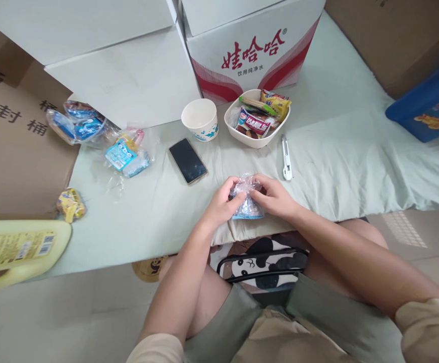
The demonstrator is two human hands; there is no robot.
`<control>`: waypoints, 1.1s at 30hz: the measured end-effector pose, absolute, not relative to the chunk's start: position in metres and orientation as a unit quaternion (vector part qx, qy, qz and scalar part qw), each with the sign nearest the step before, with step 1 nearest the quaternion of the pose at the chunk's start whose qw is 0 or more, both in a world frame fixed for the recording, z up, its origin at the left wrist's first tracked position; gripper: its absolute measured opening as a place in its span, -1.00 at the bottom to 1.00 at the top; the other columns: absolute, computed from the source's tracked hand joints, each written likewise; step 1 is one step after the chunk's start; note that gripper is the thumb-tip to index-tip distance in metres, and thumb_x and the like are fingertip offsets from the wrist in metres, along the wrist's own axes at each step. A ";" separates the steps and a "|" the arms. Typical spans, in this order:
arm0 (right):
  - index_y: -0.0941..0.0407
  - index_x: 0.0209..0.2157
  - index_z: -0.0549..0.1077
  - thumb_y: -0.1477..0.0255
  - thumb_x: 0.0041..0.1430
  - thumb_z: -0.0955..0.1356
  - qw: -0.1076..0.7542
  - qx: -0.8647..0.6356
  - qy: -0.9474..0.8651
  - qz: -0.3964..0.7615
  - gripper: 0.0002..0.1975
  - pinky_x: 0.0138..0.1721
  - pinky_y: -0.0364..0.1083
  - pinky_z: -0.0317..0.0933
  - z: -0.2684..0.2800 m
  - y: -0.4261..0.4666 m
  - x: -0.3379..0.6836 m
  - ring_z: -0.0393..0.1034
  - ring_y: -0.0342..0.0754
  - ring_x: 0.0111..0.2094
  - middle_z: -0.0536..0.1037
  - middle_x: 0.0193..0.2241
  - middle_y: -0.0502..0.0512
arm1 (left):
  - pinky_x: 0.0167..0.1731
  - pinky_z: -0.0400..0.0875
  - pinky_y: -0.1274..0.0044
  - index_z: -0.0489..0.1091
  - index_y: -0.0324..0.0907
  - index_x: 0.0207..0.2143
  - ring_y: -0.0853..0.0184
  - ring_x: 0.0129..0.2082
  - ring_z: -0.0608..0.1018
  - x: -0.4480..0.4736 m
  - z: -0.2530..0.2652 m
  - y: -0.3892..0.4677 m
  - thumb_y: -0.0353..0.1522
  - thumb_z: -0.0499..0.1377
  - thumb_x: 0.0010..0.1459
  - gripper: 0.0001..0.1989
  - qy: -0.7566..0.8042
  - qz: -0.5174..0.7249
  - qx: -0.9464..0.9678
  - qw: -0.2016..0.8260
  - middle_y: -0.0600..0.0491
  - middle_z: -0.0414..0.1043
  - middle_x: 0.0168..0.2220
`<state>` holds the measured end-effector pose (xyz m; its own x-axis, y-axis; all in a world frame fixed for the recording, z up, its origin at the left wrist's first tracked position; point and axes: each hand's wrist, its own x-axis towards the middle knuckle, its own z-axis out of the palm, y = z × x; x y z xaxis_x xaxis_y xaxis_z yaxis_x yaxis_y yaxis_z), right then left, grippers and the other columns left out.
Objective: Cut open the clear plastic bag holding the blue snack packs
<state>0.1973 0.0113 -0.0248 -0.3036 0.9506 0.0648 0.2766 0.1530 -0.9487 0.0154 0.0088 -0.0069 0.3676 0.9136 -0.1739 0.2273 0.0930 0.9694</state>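
Observation:
A clear plastic bag (249, 207) with a blue lower edge sits near the front edge of the cloth-covered table. My left hand (227, 200) grips its left side, thumb laid across the crinkled film. On the other side my right hand (271, 195) pinches the same bag, fingers partly behind it. What the bag contains cannot be made out through the glare. Just beyond my hands stands a white bowl (257, 142) of wrapped snacks, including a chocolate pie packet (253, 123). A white utility knife (286, 159) lies right of my right hand.
A black phone (187, 160) and a paper cup (200, 120) stand beyond my left hand. Packaged snacks (123, 154) lie at the left, near a yellow jug (22, 247). White cartons (257, 55) line the back; a blue container (427, 106) is at right.

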 end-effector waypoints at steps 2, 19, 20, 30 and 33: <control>0.10 -0.35 0.40 0.38 0.13 0.30 0.366 -0.460 -0.669 0.455 -0.91 -0.29 -0.06 0.20 -0.025 0.011 0.198 0.34 -0.04 -0.34 0.44 -0.38 0.04 | -0.22 0.35 0.53 0.31 -0.14 -0.13 0.32 -0.24 0.45 0.015 -0.007 0.009 -0.21 0.16 0.18 -0.74 0.475 0.300 0.605 0.565 0.06 0.41 -0.23; 0.06 -0.45 0.26 0.38 0.13 0.26 0.342 -0.449 -0.718 0.407 -0.90 -0.34 -0.06 0.12 -0.025 0.011 0.196 0.27 -0.05 -0.41 0.34 -0.48 -0.01 | -0.24 0.34 0.53 0.31 -0.14 -0.16 0.33 -0.25 0.46 0.015 -0.007 0.008 -0.27 0.13 0.19 -0.81 0.478 0.280 0.620 0.556 0.07 0.42 -0.24; 0.07 -0.45 0.26 0.38 0.14 0.26 0.342 -0.450 -0.718 0.406 -0.89 -0.34 -0.05 0.12 -0.025 0.011 0.197 0.28 -0.05 -0.41 0.34 -0.48 -0.01 | -0.24 0.34 0.53 0.31 -0.14 -0.16 0.34 -0.25 0.46 0.015 -0.006 0.008 -0.27 0.13 0.19 -0.81 0.477 0.280 0.621 0.556 0.08 0.42 -0.24; 0.08 -0.27 0.43 0.41 0.14 0.29 0.368 -0.452 -0.701 0.410 -0.88 -0.17 0.02 0.25 -0.028 0.011 0.196 0.41 0.04 -0.23 0.51 -0.28 0.10 | -0.21 0.35 0.54 0.33 -0.14 -0.11 0.33 -0.20 0.47 0.016 -0.008 0.007 -0.27 0.15 0.18 -0.76 0.488 0.293 0.614 0.547 0.05 0.44 -0.17; 0.08 -0.19 0.45 0.37 0.17 0.30 0.387 -0.447 -0.695 0.409 -0.81 -0.14 0.04 0.28 -0.027 0.010 0.197 0.43 0.07 -0.19 0.53 -0.21 0.14 | -0.26 0.34 0.55 0.36 -0.15 -0.14 0.36 -0.28 0.45 0.014 -0.008 0.008 -0.27 0.18 0.15 -0.76 0.509 0.308 0.599 0.535 0.08 0.43 -0.24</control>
